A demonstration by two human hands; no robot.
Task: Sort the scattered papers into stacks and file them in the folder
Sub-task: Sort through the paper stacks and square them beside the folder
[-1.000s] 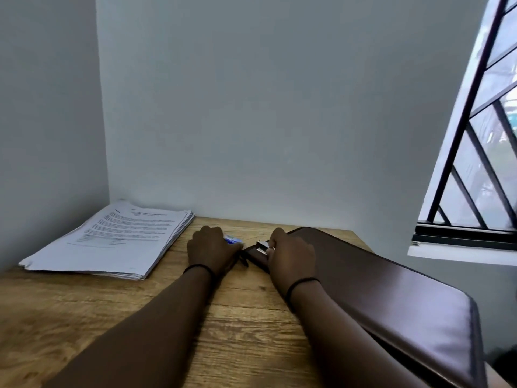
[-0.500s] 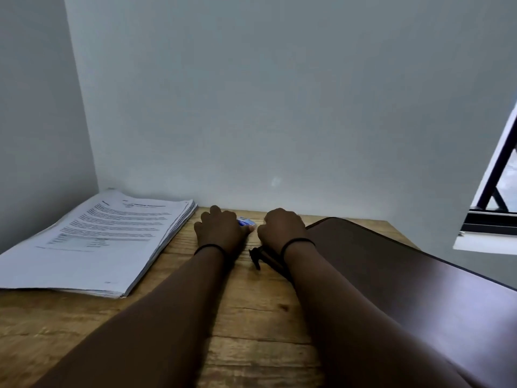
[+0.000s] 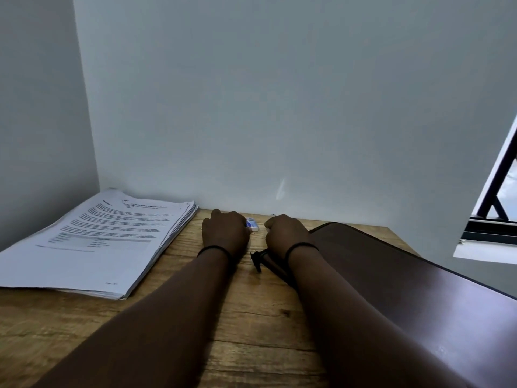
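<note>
A thick stack of printed papers [image 3: 106, 236] lies on the left of the wooden table [image 3: 251, 331], reaching into the wall corner. A closed dark brown folder [image 3: 397, 278] lies on the right, running toward me. My left hand [image 3: 225, 232] rests near the back wall with its fingers curled round a small blue and white box [image 3: 252, 224]. My right hand [image 3: 285, 233] sits just right of that box, at the folder's far corner, fingers curled under and hidden. A black stapler [image 3: 261, 260] lies beneath my right wrist.
Plain walls close the table in at the back and on the left. A barred window [image 3: 495, 208] with a white sill is at the right edge.
My view has turned left, so the window has slid out to the right. Both hands have moved further toward the back wall, and the stapler now lies under my right wrist rather than my fingers.
</note>
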